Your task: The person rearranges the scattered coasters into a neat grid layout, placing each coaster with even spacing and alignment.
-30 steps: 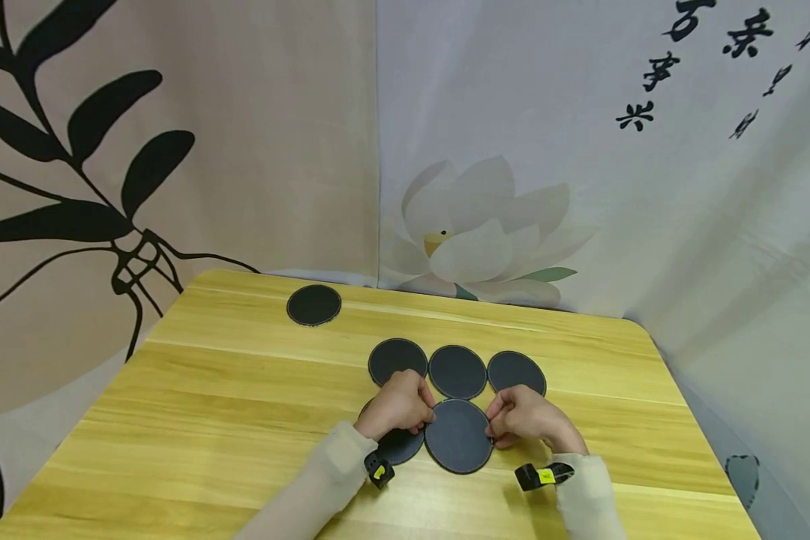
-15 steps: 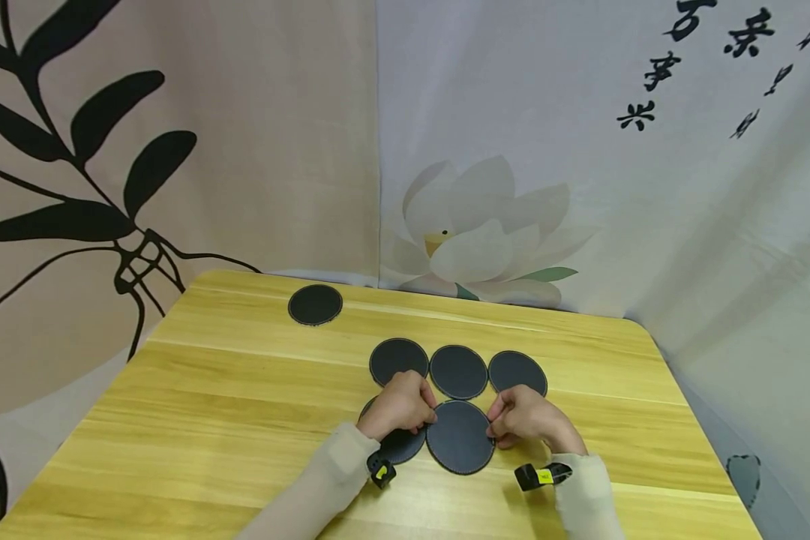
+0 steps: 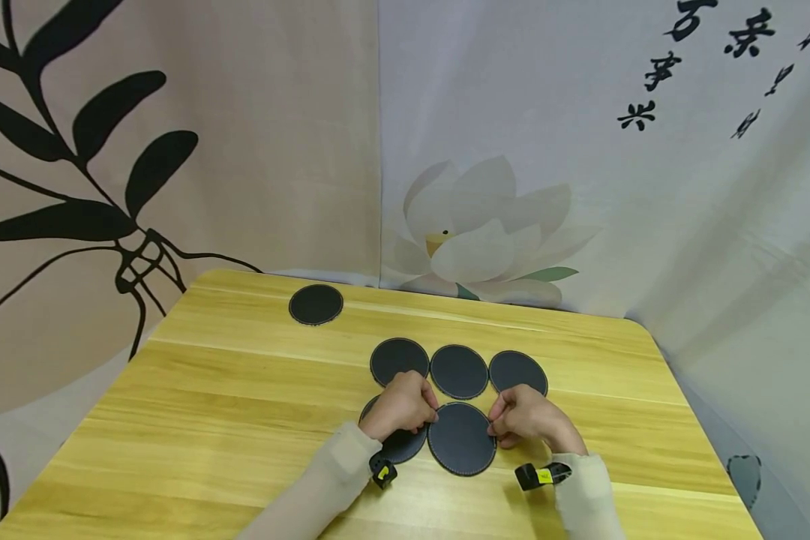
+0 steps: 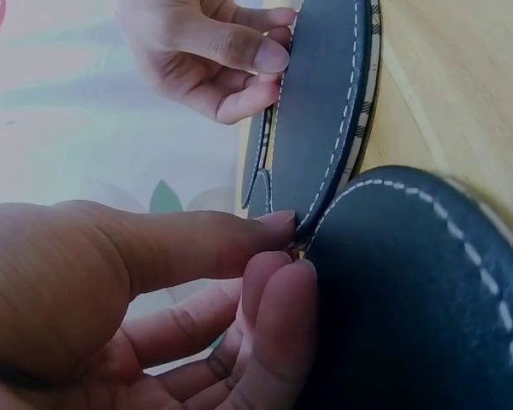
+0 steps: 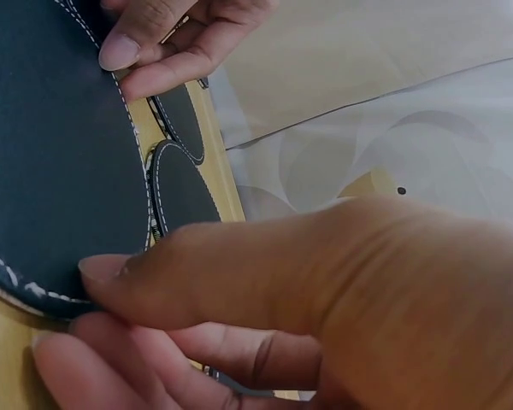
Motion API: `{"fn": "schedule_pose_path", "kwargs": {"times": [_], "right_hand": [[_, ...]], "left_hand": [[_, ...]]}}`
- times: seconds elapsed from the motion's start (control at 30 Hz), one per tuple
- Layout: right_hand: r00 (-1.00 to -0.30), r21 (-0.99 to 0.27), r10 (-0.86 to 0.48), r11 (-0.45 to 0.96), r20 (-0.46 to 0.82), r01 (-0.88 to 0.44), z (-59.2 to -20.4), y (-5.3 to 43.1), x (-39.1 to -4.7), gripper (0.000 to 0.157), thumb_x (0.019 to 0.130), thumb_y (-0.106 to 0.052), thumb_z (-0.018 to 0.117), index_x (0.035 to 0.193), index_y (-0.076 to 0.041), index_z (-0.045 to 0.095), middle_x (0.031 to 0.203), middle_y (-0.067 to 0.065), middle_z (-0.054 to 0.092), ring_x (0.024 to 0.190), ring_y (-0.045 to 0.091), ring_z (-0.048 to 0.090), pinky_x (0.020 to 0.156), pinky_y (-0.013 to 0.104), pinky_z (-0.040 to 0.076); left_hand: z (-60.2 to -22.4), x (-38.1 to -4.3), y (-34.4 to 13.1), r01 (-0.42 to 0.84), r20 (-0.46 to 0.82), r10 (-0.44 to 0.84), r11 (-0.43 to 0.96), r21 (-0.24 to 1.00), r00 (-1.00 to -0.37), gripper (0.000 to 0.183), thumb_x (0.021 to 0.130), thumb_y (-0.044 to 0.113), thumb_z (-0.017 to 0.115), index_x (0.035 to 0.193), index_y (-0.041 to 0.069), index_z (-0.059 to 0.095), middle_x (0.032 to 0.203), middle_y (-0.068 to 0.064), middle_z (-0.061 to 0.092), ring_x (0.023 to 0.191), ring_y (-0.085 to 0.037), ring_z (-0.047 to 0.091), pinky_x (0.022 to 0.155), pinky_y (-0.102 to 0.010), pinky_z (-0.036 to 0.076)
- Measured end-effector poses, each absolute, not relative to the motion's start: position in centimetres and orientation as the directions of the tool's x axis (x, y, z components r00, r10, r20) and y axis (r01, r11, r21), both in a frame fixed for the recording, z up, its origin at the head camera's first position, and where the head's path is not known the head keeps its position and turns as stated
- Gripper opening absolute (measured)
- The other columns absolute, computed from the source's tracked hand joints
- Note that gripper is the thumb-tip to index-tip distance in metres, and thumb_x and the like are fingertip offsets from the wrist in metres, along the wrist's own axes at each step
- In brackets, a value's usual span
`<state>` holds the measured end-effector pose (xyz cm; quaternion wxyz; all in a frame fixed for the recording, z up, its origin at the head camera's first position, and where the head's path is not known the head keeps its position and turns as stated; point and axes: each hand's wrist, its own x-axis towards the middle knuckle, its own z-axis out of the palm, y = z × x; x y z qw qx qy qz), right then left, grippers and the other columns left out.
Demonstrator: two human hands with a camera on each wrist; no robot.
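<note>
A round black stitched coaster point(image 3: 462, 442) lies at the front of the group, held at both sides. My left hand point(image 3: 402, 405) pinches its left rim between thumb and fingertips, above the neighbouring front-left coaster point(image 3: 405, 448), which it partly hides. On the opposite rim, my right hand point(image 3: 528, 416) pinches with thumb and fingers. In the left wrist view the held coaster point(image 4: 316, 111) shows white stitching and a patterned underside edge. Behind it lie the back-left coaster point(image 3: 398, 356), back-middle coaster point(image 3: 459, 372) and back-right coaster point(image 3: 518, 371) in a row.
One more coaster point(image 3: 316, 304) lies apart near the far left edge of the wooden table point(image 3: 209, 405). A printed cloth backdrop point(image 3: 297, 150) hangs behind the table. Black wrist cameras sit on both sleeves.
The held coaster has slid very slightly towards me, opening a thin gap from the back row. Both hands keep their pinch and have barely moved.
</note>
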<state>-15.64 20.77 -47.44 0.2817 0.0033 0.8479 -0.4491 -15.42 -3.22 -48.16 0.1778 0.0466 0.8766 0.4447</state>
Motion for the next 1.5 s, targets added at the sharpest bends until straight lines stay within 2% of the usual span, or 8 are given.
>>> {"fn": "schedule_pose_path", "kwargs": {"times": [0.37,0.9,1.3,1.5], "right_hand": [[-0.841,-0.758,-0.250,0.600,-0.480,0.255,-47.51,20.87,-15.63,0.011,0.084,0.009,0.070,0.092,0.005,0.064,0.081,0.013,0.073,0.065,0.019,0.068,0.063,0.033,0.063],[-0.842,-0.753,-0.256,0.613,-0.475,0.238,-47.63,20.83,-15.76,0.011,0.085,0.008,0.071,0.094,0.005,0.065,0.082,0.013,0.074,0.064,0.019,0.068,0.063,0.033,0.063],[-0.852,-0.741,-0.236,0.630,-0.468,0.232,-47.39,20.83,-15.68,0.010,0.085,0.008,0.072,0.093,0.004,0.066,0.082,0.013,0.073,0.064,0.019,0.070,0.063,0.033,0.063],[-0.862,-0.753,-0.251,0.626,-0.441,0.203,-47.20,20.84,-15.65,0.007,0.086,0.005,0.070,0.092,0.003,0.066,0.086,0.011,0.074,0.068,0.019,0.069,0.063,0.033,0.063]], "left_hand": [[-48.21,-15.37,-3.07,-0.075,-0.270,0.222,0.625,0.777,-0.937,0.015,0.082,0.001,0.083,0.075,0.010,0.073,0.063,-0.006,0.067,0.045,-0.013,0.057,0.043,-0.025,0.049],[-48.43,-15.31,-3.14,-0.064,-0.248,0.213,0.624,0.779,-0.945,0.012,0.085,0.002,0.080,0.076,0.007,0.076,0.063,-0.006,0.068,0.045,-0.014,0.060,0.043,-0.026,0.051],[-48.26,-15.29,-3.12,-0.040,-0.210,0.209,0.610,0.791,-0.955,0.008,0.085,0.001,0.079,0.079,0.006,0.079,0.060,-0.008,0.069,0.042,-0.011,0.056,0.042,-0.026,0.050],[-48.34,-15.27,-3.42,-0.019,-0.182,0.231,0.567,0.823,-0.956,0.007,0.086,0.002,0.079,0.079,0.004,0.077,0.063,-0.007,0.069,0.045,-0.016,0.061,0.042,-0.025,0.051]]}}
